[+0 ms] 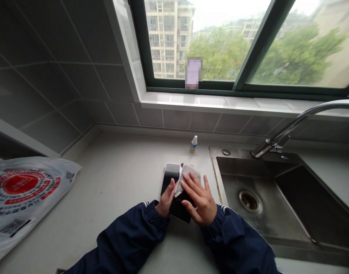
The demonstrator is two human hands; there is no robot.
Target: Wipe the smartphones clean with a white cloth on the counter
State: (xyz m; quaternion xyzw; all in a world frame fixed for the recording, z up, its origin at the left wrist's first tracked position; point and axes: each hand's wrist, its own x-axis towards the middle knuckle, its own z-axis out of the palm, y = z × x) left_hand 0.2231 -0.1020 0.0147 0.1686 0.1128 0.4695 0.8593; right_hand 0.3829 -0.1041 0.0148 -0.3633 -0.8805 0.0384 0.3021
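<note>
1. Pressing flat, the right hand (199, 199) lay with its fingers (191, 186) spread over a white wipe (188, 179); I could not tell whether it gripped the wipe or only rested on it.
2. Closed around a lower edge, the left hand (165, 199) held a phone (171, 177), its thumb (171, 188) raised against it. The hands stood apart, with the wipe and the phone between them.
3. The phone lay just ahead of the left hand, its long axis running away from the person and leaning slightly toward the sink. Its glossy face sat nearer the left hand, while the right hand was nearer the wipe.
4. A dark slab (180, 209) showed under the right hand and the wipe. I could not tell whether it was a second phone or part of the same one.
5. All this sat on the desk (120, 179), just left of the sink (214, 163) and near the person's edge, with two navy sleeves (131, 232) reaching in.
6. Counted, there were two hands, one wipe, and one or two phones. Ahead stood one small bottle (194, 144) with a white cap, and to the right one faucet (288, 129) curved over the sink. One printed plastic bag (20, 198) lay well off to the left, below a window sill (220, 101).
</note>
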